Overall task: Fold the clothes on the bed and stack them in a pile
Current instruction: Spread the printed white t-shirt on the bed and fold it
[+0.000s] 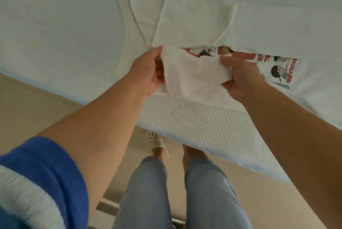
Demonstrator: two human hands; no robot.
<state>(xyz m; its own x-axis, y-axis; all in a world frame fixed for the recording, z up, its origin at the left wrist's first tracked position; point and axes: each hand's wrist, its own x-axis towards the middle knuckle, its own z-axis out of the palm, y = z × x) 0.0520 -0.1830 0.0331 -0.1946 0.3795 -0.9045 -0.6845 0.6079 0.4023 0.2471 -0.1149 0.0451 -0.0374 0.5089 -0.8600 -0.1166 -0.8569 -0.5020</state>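
Observation:
A white T-shirt (pixel 192 19) with a cartoon print (pixel 277 69) lies partly folded on the bed (pixel 55 25). Its near flap (pixel 192 75) is lifted off the mattress between my hands. My left hand (pixel 148 73) pinches the flap's left edge with the thumb on top. My right hand (pixel 240 77) grips the flap's right edge, fingers curled round the cloth. Part of the print shows in the gap behind the lifted flap. A second white layer of cloth (pixel 133 16) sticks out to the left under the folded part.
The mattress edge (pixel 203 127) with a dotted quilted side runs diagonally below my hands. My legs in grey trousers (pixel 148 191) and a white slipper (pixel 157 141) stand on the beige floor (pixel 27 108) close to the bed.

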